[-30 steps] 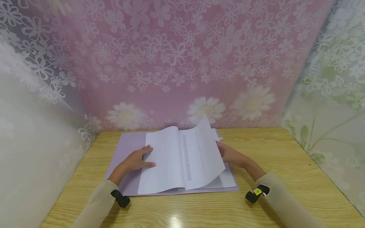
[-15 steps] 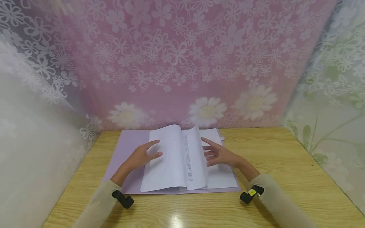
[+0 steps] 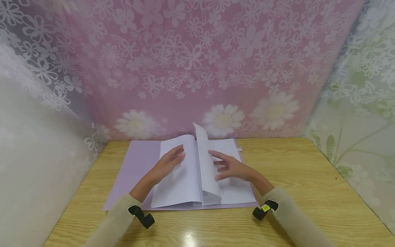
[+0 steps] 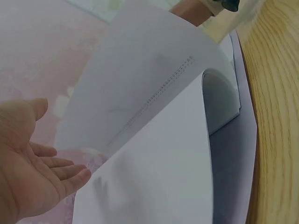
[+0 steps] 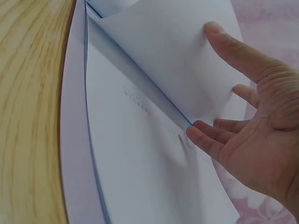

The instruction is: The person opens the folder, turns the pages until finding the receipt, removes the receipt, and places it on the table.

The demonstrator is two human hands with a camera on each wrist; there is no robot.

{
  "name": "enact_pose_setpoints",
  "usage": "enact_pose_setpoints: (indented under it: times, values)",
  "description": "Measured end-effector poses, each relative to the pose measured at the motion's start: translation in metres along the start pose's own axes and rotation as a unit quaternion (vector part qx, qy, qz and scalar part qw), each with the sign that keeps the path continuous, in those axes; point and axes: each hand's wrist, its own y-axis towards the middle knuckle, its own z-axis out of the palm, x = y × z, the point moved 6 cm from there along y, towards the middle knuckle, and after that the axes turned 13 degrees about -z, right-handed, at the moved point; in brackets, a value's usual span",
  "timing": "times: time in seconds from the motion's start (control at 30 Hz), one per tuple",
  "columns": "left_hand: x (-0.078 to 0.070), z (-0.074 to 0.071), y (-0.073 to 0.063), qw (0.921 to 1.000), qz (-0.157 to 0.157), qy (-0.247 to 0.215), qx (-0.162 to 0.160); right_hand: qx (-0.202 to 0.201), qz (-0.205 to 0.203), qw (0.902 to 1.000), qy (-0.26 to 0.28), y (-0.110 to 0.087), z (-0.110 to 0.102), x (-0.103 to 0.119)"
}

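Note:
A light purple folder (image 3: pixel 123 178) lies spread on the table with a stack of white printed sheets inside. Turned sheets (image 3: pixel 177 185) curve over toward the left side. One sheet (image 3: pixel 205 164) stands raised at the middle, bent leftward, with a column of small print visible on it in the left wrist view. My right hand (image 3: pixel 232 168) has its fingers spread against the raised sheet's right face; in the right wrist view the thumb and fingertips press on the paper. My left hand (image 3: pixel 166 164) hovers over the turned sheets, fingers extended, holding nothing.
The wooden table (image 3: pixel 287 164) extends around the folder. A pink flowered curtain (image 3: pixel 197 68) hangs close behind the table's back edge, with pale floral drapes at both sides. A small white tab (image 3: pixel 239 149) sticks out at the folder's right edge.
The earlier page went over leftward, and another sheet now stands raised at the middle. My right hand has moved left with the paper; my left hand has shifted right over the turned sheets.

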Motion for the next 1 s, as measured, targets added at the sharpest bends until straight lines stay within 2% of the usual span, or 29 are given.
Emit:
enact_pose_setpoints:
  times: [0.2,0.3,0.4,0.53,0.67,0.83,1.0]
  values:
    - [-0.004,0.012,0.002,0.9987,-0.038,-0.035,-0.001,0.007,0.008,0.9998,-0.019,0.007,0.010,0.003]
    - [-0.003,0.013,0.004,0.9981,-0.042,-0.041,-0.017,0.013,0.007,0.9996,-0.024,0.010,0.014,0.004]
    - [-0.002,0.012,0.005,0.9978,-0.031,-0.045,-0.037,0.019,0.003,0.9995,-0.025,0.012,0.019,0.007]
    - [0.004,0.004,0.006,0.9954,-0.032,-0.031,-0.085,0.030,-0.007,0.9993,-0.022,0.015,0.024,0.012]
    - [0.013,-0.010,0.006,0.9892,-0.051,-0.009,-0.137,0.042,-0.016,0.9986,-0.028,0.017,0.027,0.016]
    - [0.023,-0.024,0.004,0.9857,-0.072,-0.010,-0.152,0.043,-0.015,0.9978,-0.049,0.017,0.023,0.021]
    - [0.032,-0.034,0.000,0.9798,-0.111,0.014,-0.166,0.032,-0.004,0.9980,-0.055,0.018,0.014,0.022]
